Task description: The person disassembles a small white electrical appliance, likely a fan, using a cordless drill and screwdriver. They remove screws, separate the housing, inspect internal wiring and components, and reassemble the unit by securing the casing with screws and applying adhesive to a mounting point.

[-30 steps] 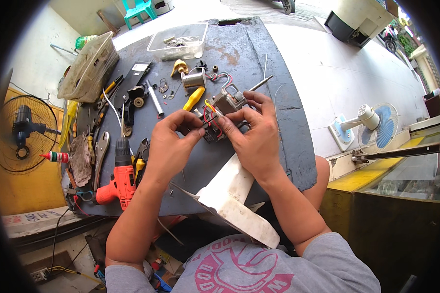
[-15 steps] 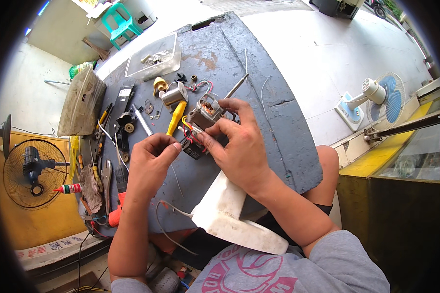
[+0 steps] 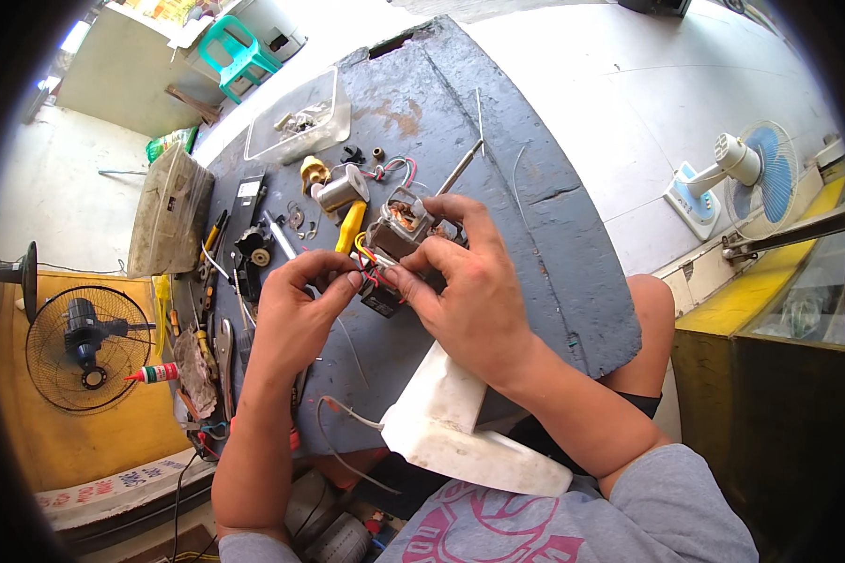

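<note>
A worn, scratched grey tabletop [image 3: 545, 216] on pale concrete floor. Above its centre, both hands pinch a small copper-wound metal motor [image 3: 402, 228] with red and yellow wires: left hand [image 3: 296, 305], right hand [image 3: 465, 291].

Brightness: strong daylight, the whole scene is bright.
Glare: the pale floor [image 3: 685, 84] at the top right is nearly washed out to white.
Shadows: soft and short under both hands on the grey worktop [image 3: 535, 225].
Distortion: fisheye view; the worktop edges curve, and a black ring covers the corners.
Sharpness: the centre is clear; the standing fan [image 3: 84, 347] near the left rim looks softer and squeezed.
</note>
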Motion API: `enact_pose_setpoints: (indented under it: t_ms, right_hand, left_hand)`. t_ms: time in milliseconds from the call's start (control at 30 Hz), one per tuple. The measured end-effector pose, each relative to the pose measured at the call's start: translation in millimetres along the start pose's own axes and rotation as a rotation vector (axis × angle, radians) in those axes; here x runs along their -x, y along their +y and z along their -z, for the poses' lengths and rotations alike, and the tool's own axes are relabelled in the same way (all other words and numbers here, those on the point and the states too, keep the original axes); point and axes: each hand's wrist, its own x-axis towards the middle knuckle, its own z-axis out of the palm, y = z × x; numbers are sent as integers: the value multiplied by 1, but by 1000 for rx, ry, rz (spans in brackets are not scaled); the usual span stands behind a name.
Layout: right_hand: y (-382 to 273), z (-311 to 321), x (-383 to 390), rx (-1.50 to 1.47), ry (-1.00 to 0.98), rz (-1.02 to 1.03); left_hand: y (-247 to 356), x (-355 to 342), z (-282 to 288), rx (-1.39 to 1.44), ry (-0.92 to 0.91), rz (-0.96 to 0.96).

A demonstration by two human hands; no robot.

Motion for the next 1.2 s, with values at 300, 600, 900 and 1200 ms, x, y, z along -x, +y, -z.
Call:
enact_pose_setpoints:
  t_ms: [300, 600, 900, 1200]
  right_hand:
    - [-2, 1, -1, -15, -6, -33]
    - [-2, 2, -1, -7, -3, -3]
    - [0, 0, -1, -73, 20, -38]
    - [1, -1, 0, 7, 54, 71]
  left_hand:
    - [8, -6, 2, -73, -25, -30]
    - [22, -10, 8, -367, 30, -205]
    - [24, -4, -8, -101, -29, 6]
    - [30, 30, 5, -315, 44, 11]
